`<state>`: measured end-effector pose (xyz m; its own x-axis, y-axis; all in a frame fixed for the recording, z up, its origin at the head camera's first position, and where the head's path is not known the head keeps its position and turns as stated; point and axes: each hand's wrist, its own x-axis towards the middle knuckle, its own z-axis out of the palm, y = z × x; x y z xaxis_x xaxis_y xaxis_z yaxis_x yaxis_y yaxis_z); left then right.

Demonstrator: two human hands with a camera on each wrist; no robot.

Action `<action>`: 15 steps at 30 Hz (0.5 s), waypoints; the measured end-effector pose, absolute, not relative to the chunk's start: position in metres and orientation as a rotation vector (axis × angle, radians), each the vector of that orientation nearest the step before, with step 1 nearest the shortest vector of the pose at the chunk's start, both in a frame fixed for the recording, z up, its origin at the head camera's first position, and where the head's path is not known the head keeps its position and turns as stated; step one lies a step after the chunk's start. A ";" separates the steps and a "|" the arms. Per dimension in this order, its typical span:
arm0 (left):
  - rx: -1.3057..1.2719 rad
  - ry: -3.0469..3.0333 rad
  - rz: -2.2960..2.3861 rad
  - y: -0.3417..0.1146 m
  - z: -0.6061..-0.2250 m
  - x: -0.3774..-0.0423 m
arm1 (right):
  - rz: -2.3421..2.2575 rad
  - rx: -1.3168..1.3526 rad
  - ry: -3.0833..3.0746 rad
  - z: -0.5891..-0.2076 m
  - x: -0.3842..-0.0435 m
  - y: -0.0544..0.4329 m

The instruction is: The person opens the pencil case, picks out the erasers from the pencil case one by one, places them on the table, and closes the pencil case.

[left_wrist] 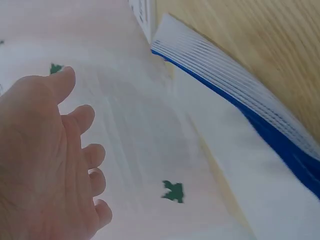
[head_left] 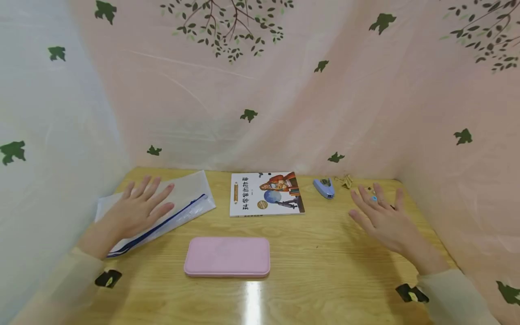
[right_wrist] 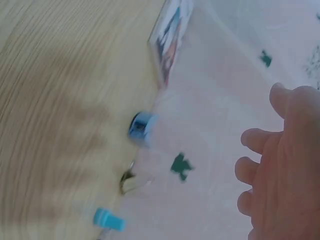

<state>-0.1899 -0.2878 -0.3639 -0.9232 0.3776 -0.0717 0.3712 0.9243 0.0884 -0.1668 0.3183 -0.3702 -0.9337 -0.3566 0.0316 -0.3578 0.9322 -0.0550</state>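
Two hands are hovering with fingers spread, neither one gripping anything. A smooth pink rectangular case (head_left: pixel 227 256) is lying between them, long axis running side to side, and the left hand (head_left: pixel 140 210) is floating nearer, just past the case's left end, over a translucent plastic pouch (head_left: pixel 191 184) with a blue zip strip (head_left: pixel 162 222). The right hand (head_left: pixel 383 221) is hanging farther off, right of the case, near a small bright-blue plastic piece (right_wrist: pixel 108 219).
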 end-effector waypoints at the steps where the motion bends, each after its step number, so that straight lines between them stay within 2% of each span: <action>1: 0.605 3.000 0.097 -0.285 -0.360 -0.188 | 0.076 0.588 -3.054 -0.366 -0.164 0.313; 8: 0.788 3.023 0.104 -0.259 -0.350 -0.162 | 0.024 0.802 -2.873 -0.359 -0.146 0.264; 15: 0.989 2.998 0.252 -0.237 -0.376 -0.139 | 0.104 1.022 -2.703 -0.377 -0.129 0.221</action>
<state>-0.1392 -0.2374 -0.3759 -0.8046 0.5892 0.0740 0.5933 0.7923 0.1424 -0.1293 0.2207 -0.3768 -0.7230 -0.6414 0.2567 -0.6592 0.7516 0.0215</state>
